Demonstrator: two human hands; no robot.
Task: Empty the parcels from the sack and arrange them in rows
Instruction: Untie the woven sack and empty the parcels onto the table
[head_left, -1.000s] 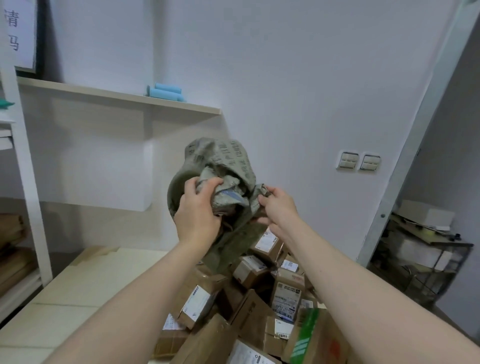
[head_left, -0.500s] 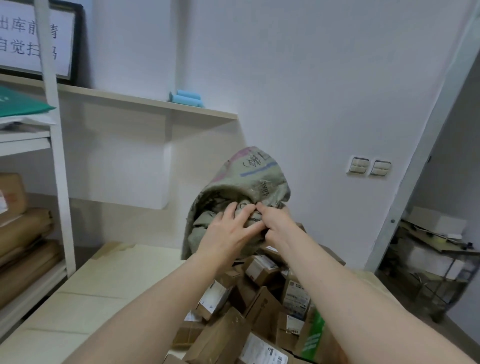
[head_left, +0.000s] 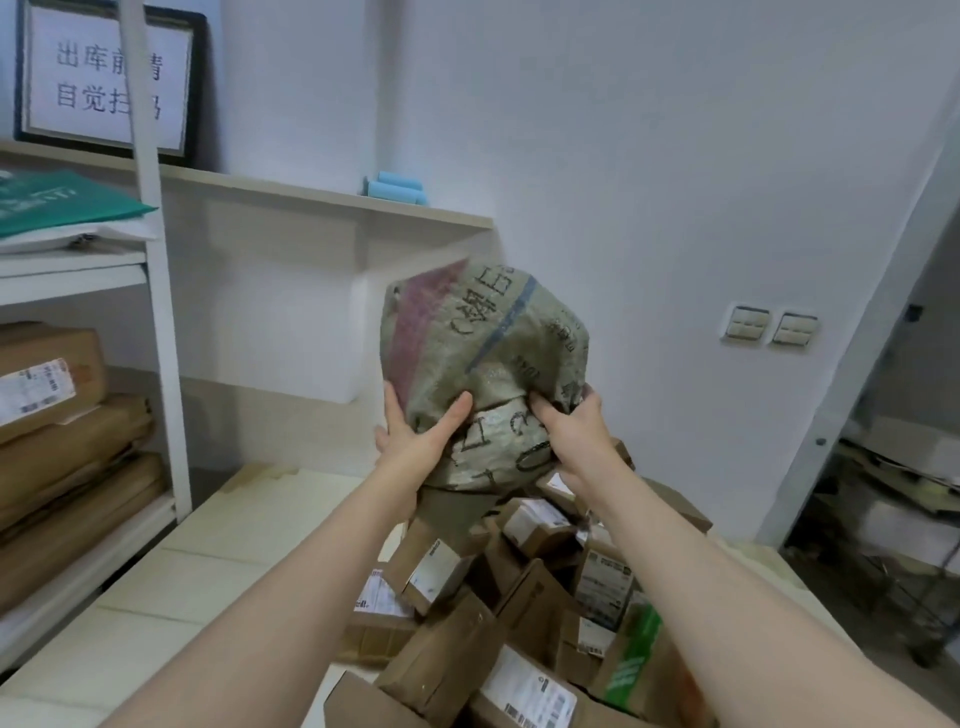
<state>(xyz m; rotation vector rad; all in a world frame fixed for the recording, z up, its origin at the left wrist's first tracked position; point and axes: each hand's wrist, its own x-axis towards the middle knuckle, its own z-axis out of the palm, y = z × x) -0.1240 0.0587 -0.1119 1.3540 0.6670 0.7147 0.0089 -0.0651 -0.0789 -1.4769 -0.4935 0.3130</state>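
Since half a second ago the sack (head_left: 483, 338) has risen and spread, showing red and blue stripes and blurred black print. Left grip (head_left: 415, 441) and right grip (head_left: 576, 436) both clutch its cloth above the labelled parcels (head_left: 519, 597) heaped on the table (head_left: 182, 597). The framed sign (head_left: 104, 78) reads partly 出库前, 自觉扫.

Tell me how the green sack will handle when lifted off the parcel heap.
Probably floppy: the sack bunches and creases where the left hand and right hand grip it. Likely light, with parcels already heaped below it. Its woven cloth should not slip much.
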